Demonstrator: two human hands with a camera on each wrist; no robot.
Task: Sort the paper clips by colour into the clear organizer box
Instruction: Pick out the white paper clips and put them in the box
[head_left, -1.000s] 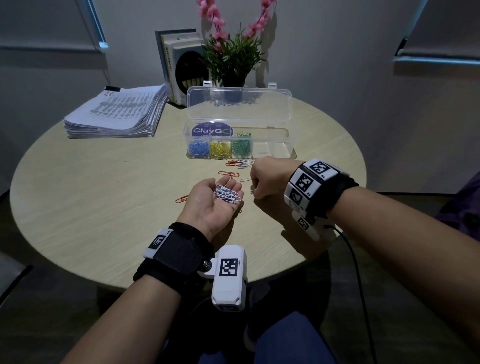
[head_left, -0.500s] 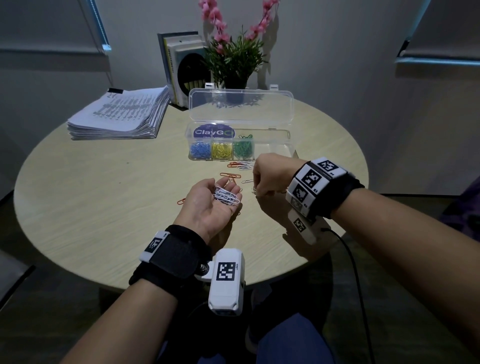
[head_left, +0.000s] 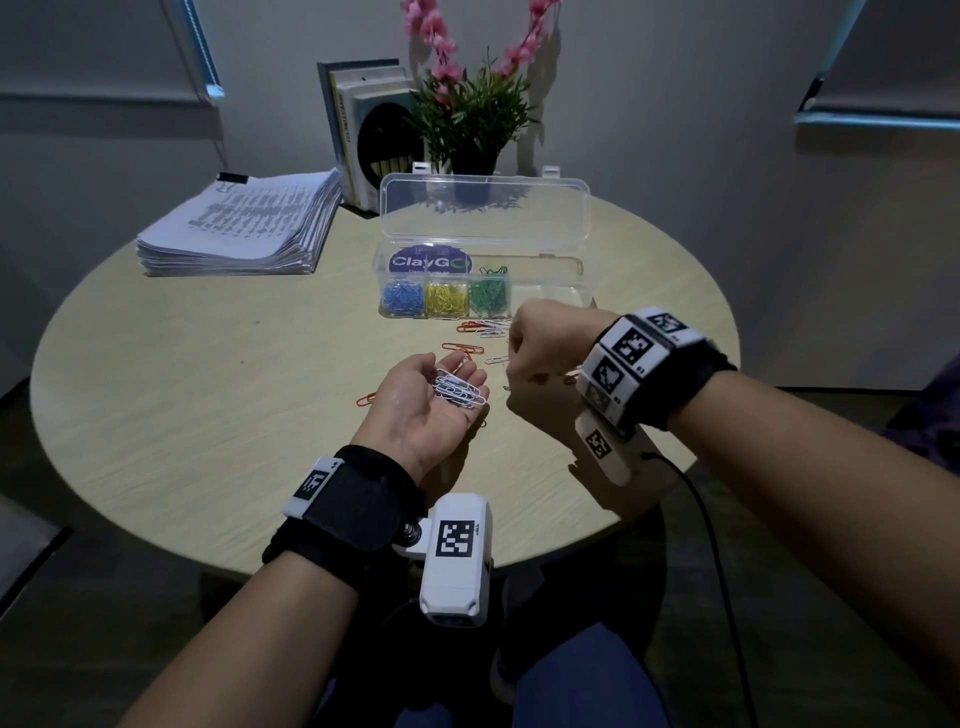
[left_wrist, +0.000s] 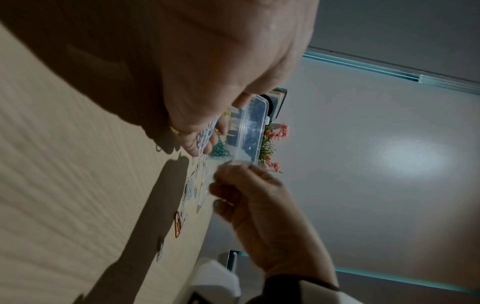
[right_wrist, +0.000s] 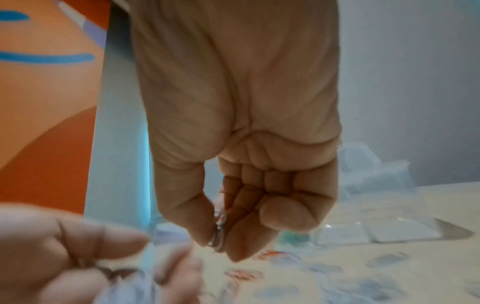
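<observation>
My left hand (head_left: 441, 384) lies palm up above the table, and a small heap of white paper clips (head_left: 460, 391) rests on its relaxed fingers. Just to its right, my right hand (head_left: 537, 345) is curled. In the right wrist view its thumb and forefinger pinch one pale clip (right_wrist: 218, 234). The clear organizer box (head_left: 550, 291) stands open behind the hands, with blue clips (head_left: 402, 301), yellow clips (head_left: 447, 300) and green clips (head_left: 488, 299) each in their own compartment. Loose orange and white clips (head_left: 483, 327) lie in front of it.
The round wooden table (head_left: 182, 415) also carries a stack of papers (head_left: 244, 228) at the back left. Books (head_left: 363, 124) and a potted plant with pink flowers (head_left: 472, 119) stand behind the box's raised lid (head_left: 483, 213). A single orange clip (head_left: 365, 399) lies left of my left hand.
My right hand has risen slightly from the table beside the left palm. The left hand and its heap of white clips have hardly moved.
</observation>
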